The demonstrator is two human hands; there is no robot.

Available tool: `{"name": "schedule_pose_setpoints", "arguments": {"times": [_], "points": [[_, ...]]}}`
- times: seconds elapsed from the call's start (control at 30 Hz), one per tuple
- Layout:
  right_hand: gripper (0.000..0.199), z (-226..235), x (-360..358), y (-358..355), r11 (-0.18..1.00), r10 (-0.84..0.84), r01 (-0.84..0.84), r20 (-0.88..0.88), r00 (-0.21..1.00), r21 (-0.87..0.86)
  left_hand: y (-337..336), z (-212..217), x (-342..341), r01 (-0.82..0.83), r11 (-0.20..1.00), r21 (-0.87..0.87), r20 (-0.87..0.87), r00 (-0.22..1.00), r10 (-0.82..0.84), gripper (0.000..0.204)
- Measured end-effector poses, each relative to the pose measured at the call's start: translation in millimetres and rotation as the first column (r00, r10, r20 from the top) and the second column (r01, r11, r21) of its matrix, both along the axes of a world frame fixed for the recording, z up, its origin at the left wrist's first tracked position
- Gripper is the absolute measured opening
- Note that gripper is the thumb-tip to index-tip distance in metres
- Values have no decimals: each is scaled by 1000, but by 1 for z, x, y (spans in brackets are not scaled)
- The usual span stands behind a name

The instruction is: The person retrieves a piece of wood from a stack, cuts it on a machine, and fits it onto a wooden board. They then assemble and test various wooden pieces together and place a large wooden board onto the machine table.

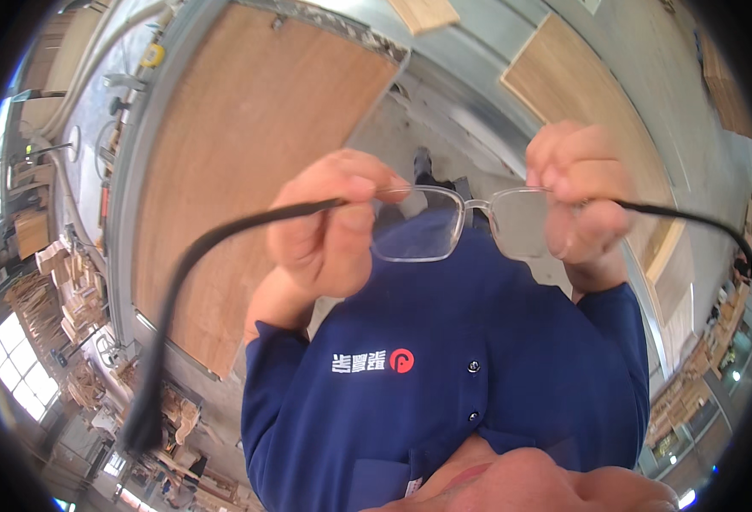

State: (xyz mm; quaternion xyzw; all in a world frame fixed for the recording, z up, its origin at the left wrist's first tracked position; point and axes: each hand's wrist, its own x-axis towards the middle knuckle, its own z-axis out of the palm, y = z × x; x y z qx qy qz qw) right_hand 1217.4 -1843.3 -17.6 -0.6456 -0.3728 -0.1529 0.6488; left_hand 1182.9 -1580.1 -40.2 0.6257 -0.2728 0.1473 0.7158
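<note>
A pair of eyeglasses (476,205) with clear lenses and black temples is held up in front of my chest, the two temples spread apart and curving outward. My left hand (320,226) is closed, its thumb and fingers pinching the left hinge area where the temple meets the lens. On the other side my right hand (582,188) grips the right hinge area with curled fingers, slightly blurred, and covers the outer part of that lens. Both temple tips extend past my hands toward the sides of the view.
A large brown wooden panel (248,154) lies on a metal-edged table at the left. Lighter boards (576,85) rest on a grey surface at the right. A yellow tape measure (151,56) is at the upper left. Stacked wood pieces (69,282) stand farther left.
</note>
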Motion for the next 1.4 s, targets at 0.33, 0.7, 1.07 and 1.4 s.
{"name": "schedule_pose_setpoints", "arguments": {"times": [0.33,0.7,1.07,1.4], "points": [[36,53,-13,13,982,187,-187,120,975,-16,-7,49,-45,-218,968,128,348,923,162,25],[20,-98,22,18,974,-31,-38,-296,955,-224,29,-61,9,-692,583,426,288,715,637,26],[48,-513,45,-91,-282,-465,-609,-450,763,-741,96,-301,21,-298,-119,947,269,534,802,55],[43,-615,67,-87,-409,-365,-404,-259,894,-818,94,-288,36,-295,-93,951,250,553,795,50]]}}
